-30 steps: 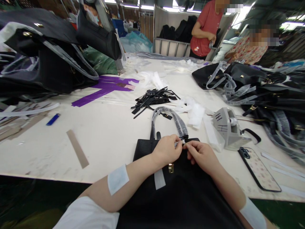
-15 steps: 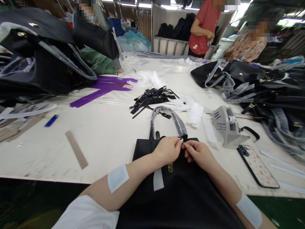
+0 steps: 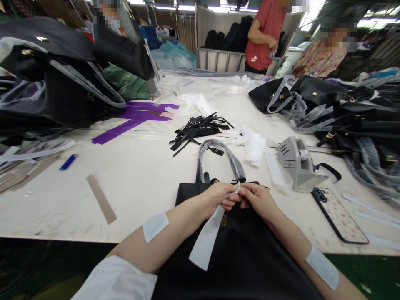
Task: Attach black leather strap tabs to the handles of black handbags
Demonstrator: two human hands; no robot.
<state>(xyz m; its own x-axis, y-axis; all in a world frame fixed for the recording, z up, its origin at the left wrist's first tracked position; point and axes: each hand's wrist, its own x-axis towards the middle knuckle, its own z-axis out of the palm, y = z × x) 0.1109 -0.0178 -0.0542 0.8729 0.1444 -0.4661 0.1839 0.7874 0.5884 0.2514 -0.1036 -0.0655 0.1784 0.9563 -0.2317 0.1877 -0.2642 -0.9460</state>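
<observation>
A black handbag [image 3: 250, 254] stands upright at the table's front edge, its looped handle [image 3: 204, 152] wrapped in clear plastic. My left hand [image 3: 220, 196] is closed on a white paper strip [image 3: 206, 241], whose wide end hangs down over the bag's front. The strip's upper part is twisted thin and runs to the foot of the handle. There my right hand [image 3: 254, 195] pinches it between thumb and fingers, close against the left fingertips. A brass-coloured clasp [image 3: 224, 221] shows just below the hands.
Black straps [image 3: 200, 127] lie heaped beyond the bag. On the right are a tape dispenser [image 3: 296, 164], a phone [image 3: 340, 214] and piled bags [image 3: 368, 121]. More bags [image 3: 62, 79], a blue lighter [image 3: 68, 162] and a brown strip [image 3: 101, 199] lie left. Two people stand across the table.
The paper strip's loose end has come further out below my left hand and swung left. My left hand has turned, its fingers now showing. Both hands stay at the foot of the handle.
</observation>
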